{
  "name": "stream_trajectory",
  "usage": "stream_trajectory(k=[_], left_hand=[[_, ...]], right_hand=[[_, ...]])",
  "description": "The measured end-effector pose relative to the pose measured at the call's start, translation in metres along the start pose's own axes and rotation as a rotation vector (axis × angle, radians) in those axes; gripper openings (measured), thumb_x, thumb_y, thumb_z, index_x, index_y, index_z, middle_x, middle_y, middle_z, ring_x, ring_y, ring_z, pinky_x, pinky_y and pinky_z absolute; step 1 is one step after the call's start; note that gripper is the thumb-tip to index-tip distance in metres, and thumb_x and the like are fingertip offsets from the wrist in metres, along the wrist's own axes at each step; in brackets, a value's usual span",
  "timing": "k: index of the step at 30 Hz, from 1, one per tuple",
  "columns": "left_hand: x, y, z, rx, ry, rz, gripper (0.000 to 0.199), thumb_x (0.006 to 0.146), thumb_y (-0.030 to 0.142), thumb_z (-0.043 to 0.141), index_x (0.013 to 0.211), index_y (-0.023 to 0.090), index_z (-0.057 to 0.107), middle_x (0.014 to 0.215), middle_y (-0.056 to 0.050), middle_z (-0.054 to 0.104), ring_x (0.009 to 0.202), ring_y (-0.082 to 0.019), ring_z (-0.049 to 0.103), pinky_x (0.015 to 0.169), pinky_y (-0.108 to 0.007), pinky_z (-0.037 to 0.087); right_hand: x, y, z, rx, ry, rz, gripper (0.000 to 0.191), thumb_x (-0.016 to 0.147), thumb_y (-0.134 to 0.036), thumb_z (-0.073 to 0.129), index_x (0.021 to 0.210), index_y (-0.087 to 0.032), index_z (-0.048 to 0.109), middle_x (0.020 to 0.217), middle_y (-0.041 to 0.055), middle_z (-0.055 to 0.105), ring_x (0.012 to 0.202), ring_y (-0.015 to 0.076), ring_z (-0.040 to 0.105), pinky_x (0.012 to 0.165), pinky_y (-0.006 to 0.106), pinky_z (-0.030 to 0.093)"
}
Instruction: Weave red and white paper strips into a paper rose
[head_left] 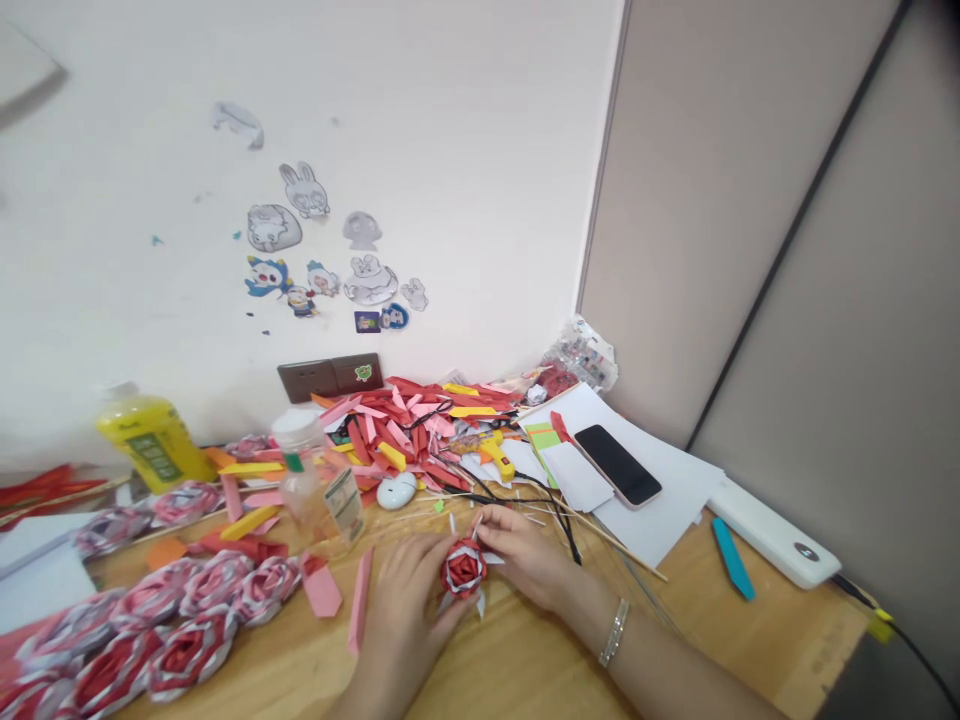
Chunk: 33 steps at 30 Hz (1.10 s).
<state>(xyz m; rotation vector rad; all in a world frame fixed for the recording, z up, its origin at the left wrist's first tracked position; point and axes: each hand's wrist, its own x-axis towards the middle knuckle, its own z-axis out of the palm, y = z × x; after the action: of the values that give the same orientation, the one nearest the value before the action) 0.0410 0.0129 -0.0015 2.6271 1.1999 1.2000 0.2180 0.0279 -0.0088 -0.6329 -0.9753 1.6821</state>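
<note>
A small red and white folded-paper rose (pixel 463 568) is held between my two hands above the wooden table (pixel 540 660). My left hand (pixel 409 590) closes around the rose's left side, thumb below it. On the other side, my right hand (pixel 517 550) pinches a white paper strip at the flower's upper right edge. White strip ends stick out around the rose. Left of my hands lie a long pink paper strip (pixel 361 600) and a shorter pink piece (pixel 322 590). Finished-looking pink and white paper roses (pixel 270 588) sit in rows at the lower left.
Behind my hands are a heap of red and pink paper strips (pixel 405 420), a yellow glue gun (pixel 496 455) and a white rounded case (pixel 396 490). A clear bottle (pixel 300 490) and yellow bottle (pixel 154 440) stand left. A phone (pixel 619 465) and white power strip (pixel 776 535) lie right.
</note>
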Motion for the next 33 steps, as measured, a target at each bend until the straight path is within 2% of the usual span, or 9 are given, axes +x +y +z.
stream_trajectory(k=[8, 13, 17, 19, 21, 22, 26, 29, 33], left_hand=[[0.003, 0.004, -0.006, -0.014, -0.030, 0.041, 0.031, 0.074, 0.025, 0.068, 0.104, 0.024, 0.062, 0.095, -0.007, 0.069, 0.087, -0.027, 0.063, 0.074, -0.038, 0.050], [0.003, 0.004, -0.004, -0.067, -0.069, -0.010, 0.030, 0.073, 0.026, 0.069, 0.102, 0.025, 0.063, 0.093, -0.007, 0.070, 0.086, -0.028, 0.063, 0.074, -0.042, 0.050], [-0.004, -0.004, 0.005, -0.370, -0.028, -0.217, 0.058, 0.069, 0.036, 0.070, 0.122, 0.021, 0.051, 0.107, -0.012, 0.068, 0.097, -0.030, 0.064, 0.080, -0.043, 0.053], [-0.004, -0.007, 0.006, -0.557, -0.028, -0.371, 0.053, 0.079, 0.041, 0.058, 0.127, 0.020, 0.047, 0.110, -0.011, 0.068, 0.100, -0.027, 0.064, 0.085, -0.042, 0.052], [-0.001, -0.007, 0.003, -0.673, -0.069, -0.515, 0.043, 0.083, 0.046, 0.050, 0.117, 0.021, 0.057, 0.104, -0.008, 0.071, 0.100, -0.026, 0.064, 0.089, -0.041, 0.050], [0.002, -0.005, 0.002, -0.717, -0.090, -0.573, 0.041, 0.081, 0.050, 0.053, 0.107, 0.021, 0.064, 0.095, -0.006, 0.073, 0.096, -0.026, 0.066, 0.087, -0.040, 0.051], [0.012, 0.004, -0.001, -0.901, -0.105, -0.750, 0.039, 0.060, 0.056, 0.071, 0.074, 0.019, 0.068, 0.069, -0.001, 0.072, 0.071, -0.022, 0.068, 0.067, -0.031, 0.054], [0.013, 0.006, 0.000, -0.948, -0.074, -0.799, 0.040, 0.057, 0.055, 0.074, 0.068, 0.018, 0.066, 0.063, 0.000, 0.070, 0.061, -0.018, 0.065, 0.058, -0.026, 0.052], [0.011, 0.001, 0.003, -0.985, -0.017, -0.821, 0.044, 0.056, 0.057, 0.074, 0.073, 0.017, 0.065, 0.065, -0.001, 0.071, 0.063, -0.019, 0.067, 0.060, -0.026, 0.052]], right_hand=[[0.001, 0.003, 0.002, -0.006, 0.020, -0.001, 0.027, 0.067, -0.032, 0.076, 0.077, -0.014, 0.058, 0.070, -0.0015, 0.057, 0.063, 0.0101, 0.053, 0.064, 0.022, 0.040], [0.000, 0.000, 0.005, -0.006, 0.040, 0.006, 0.027, 0.064, -0.033, 0.077, 0.074, -0.015, 0.059, 0.067, -0.0024, 0.056, 0.062, 0.0102, 0.052, 0.063, 0.023, 0.040], [0.000, -0.005, 0.005, 0.017, 0.062, -0.003, 0.028, 0.065, -0.034, 0.076, 0.079, -0.016, 0.060, 0.069, -0.0023, 0.057, 0.062, 0.0106, 0.053, 0.062, 0.023, 0.040], [0.000, -0.007, 0.004, 0.026, 0.065, -0.011, 0.029, 0.064, -0.035, 0.076, 0.080, -0.016, 0.060, 0.070, -0.0018, 0.058, 0.061, 0.0107, 0.053, 0.061, 0.023, 0.040], [0.001, -0.007, 0.004, 0.027, 0.057, -0.007, 0.030, 0.063, -0.034, 0.077, 0.080, -0.016, 0.061, 0.070, -0.0013, 0.059, 0.059, 0.0106, 0.053, 0.060, 0.023, 0.040], [0.001, -0.007, 0.004, 0.016, 0.052, -0.001, 0.030, 0.064, -0.034, 0.077, 0.081, -0.015, 0.061, 0.070, -0.0010, 0.059, 0.059, 0.0105, 0.053, 0.059, 0.023, 0.040], [0.001, -0.003, 0.005, -0.093, 0.066, 0.004, 0.029, 0.065, -0.032, 0.076, 0.084, -0.015, 0.063, 0.074, 0.0002, 0.062, 0.060, 0.0102, 0.055, 0.058, 0.022, 0.041], [0.001, -0.001, 0.004, -0.150, 0.104, -0.024, 0.030, 0.064, -0.033, 0.077, 0.086, -0.015, 0.064, 0.074, -0.0006, 0.062, 0.063, 0.0108, 0.055, 0.060, 0.022, 0.042], [0.003, 0.000, -0.001, -0.189, 0.176, -0.044, 0.034, 0.065, -0.040, 0.076, 0.088, -0.016, 0.065, 0.076, 0.0000, 0.062, 0.068, 0.0133, 0.058, 0.066, 0.026, 0.045]])
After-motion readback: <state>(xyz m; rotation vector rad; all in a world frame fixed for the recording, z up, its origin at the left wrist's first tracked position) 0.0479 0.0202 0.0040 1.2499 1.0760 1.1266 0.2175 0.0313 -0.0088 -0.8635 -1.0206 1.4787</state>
